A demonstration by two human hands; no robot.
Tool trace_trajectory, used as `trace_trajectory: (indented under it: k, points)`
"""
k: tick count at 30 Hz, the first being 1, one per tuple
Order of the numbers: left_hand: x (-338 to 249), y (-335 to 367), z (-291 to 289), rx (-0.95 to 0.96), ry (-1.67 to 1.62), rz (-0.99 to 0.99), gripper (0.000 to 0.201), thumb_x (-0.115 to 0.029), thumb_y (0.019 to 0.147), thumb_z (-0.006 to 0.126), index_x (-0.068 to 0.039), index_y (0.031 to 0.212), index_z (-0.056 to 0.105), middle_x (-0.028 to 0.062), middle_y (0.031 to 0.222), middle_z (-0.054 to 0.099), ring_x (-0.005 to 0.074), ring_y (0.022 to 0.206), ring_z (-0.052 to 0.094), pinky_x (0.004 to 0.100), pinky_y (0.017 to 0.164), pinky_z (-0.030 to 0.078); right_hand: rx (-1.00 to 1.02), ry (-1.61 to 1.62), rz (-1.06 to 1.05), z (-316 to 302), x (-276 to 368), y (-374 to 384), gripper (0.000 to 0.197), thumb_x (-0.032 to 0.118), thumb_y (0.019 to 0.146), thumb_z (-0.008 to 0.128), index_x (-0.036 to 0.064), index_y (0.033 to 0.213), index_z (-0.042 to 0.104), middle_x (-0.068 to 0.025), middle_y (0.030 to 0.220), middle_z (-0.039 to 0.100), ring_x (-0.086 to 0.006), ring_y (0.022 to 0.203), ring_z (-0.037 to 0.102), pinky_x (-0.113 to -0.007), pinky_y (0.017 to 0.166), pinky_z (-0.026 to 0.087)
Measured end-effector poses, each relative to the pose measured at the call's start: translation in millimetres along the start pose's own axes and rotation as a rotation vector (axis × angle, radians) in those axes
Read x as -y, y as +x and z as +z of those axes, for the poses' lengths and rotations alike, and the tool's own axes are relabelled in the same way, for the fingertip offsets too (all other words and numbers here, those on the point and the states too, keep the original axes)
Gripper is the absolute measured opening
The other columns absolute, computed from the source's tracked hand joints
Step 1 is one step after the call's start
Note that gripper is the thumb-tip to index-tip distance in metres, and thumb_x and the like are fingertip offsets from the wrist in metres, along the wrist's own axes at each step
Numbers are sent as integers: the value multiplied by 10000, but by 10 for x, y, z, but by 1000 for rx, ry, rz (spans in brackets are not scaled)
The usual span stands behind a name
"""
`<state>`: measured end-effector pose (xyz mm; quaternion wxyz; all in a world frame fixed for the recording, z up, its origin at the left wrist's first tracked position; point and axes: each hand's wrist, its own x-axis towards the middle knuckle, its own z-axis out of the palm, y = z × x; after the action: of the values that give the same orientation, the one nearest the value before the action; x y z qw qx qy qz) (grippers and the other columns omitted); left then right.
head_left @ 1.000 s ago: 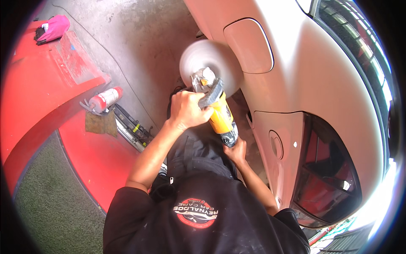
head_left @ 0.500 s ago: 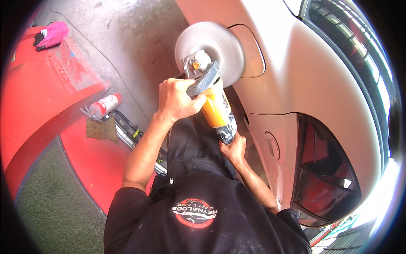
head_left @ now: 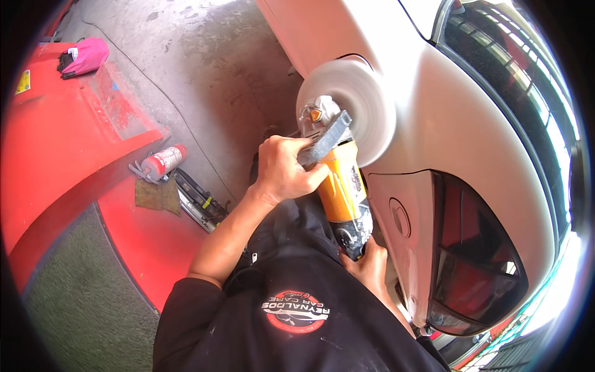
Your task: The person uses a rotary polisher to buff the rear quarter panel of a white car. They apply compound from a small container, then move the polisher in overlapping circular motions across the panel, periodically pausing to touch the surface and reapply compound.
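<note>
A yellow and black rotary polisher [head_left: 341, 180] is held in front of me by both hands. My left hand [head_left: 288, 170] is closed around its grey front handle [head_left: 330, 135]. Around the black rear end of the body, my right hand [head_left: 370, 265] is closed, with some fingers hidden behind it. The round white pad [head_left: 365, 105] is blurred by spinning. It lies over the side panel of the light-coloured car [head_left: 489, 142], covering most of the fuel flap; whether its whole face touches the paint, I cannot tell.
On the left is a red car body part [head_left: 56, 149] with a pink cloth bag [head_left: 90, 56] on it. A red fire extinguisher [head_left: 164, 161] lies by a brown cloth [head_left: 158, 195]. A thin cable [head_left: 167, 96] runs over the concrete floor [head_left: 211, 56]. The car's dark tail light [head_left: 477, 254] is at right.
Both hands and the polisher have moved right and slightly nearer to me. The spinning pad now covers more of the fuel flap and side panel.
</note>
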<state>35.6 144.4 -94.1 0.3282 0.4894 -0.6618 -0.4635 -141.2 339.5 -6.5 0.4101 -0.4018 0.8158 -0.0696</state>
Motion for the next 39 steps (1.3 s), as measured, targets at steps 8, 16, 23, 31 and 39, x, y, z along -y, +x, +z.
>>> trace_trajectory:
  k: [8, 16, 23, 31, 39]
  points:
    - [267, -40, -21, 56, -47, -227, 258, -262, 683, 771, -34, 805, 760, 176, 620, 653, 326, 575, 692, 388, 561, 537, 46, -254, -70, -80, 171, 82, 350, 180, 721, 796, -50, 882, 587, -239, 688, 669, -435, 704, 697, -498, 697, 560]
    - [45, 123, -18, 94, -63, -106, 259, -293, 674, 751, -43, 732, 711, 178, 596, 618, 366, 570, 659, 409, 561, 533, -13, -177, 83, -269, 461, -11, 373, 121, 717, 756, -79, 1011, 644, -282, 761, 694, -448, 787, 714, -463, 747, 570]
    - [300, 164, -23, 49, -20, -105, 212, -219, 683, 732, -19, 693, 663, 140, 556, 596, 299, 490, 624, 377, 522, 487, -16, -147, 66, -25, 318, 252, 380, 130, 688, 750, -53, 1010, 664, -276, 816, 712, -445, 837, 717, -483, 783, 568]
    - [191, 116, -35, 78, 107, -36, 234, -276, 668, 739, -62, 675, 644, 167, 612, 636, 387, 600, 662, 444, 566, 539, -53, 2, 43, 302, -55, 341, 401, 136, 669, 754, -56, 1017, 700, -270, 810, 721, -404, 815, 744, -441, 791, 580]
    - [-522, 168, 167, 132, 252, 317, 208, -251, 684, 739, -67, 698, 645, 153, 629, 640, 350, 587, 671, 427, 555, 535, -246, 267, -20, 608, -524, 350, 338, 110, 668, 747, -71, 947, 690, -238, 761, 724, -336, 752, 767, -402, 717, 583]
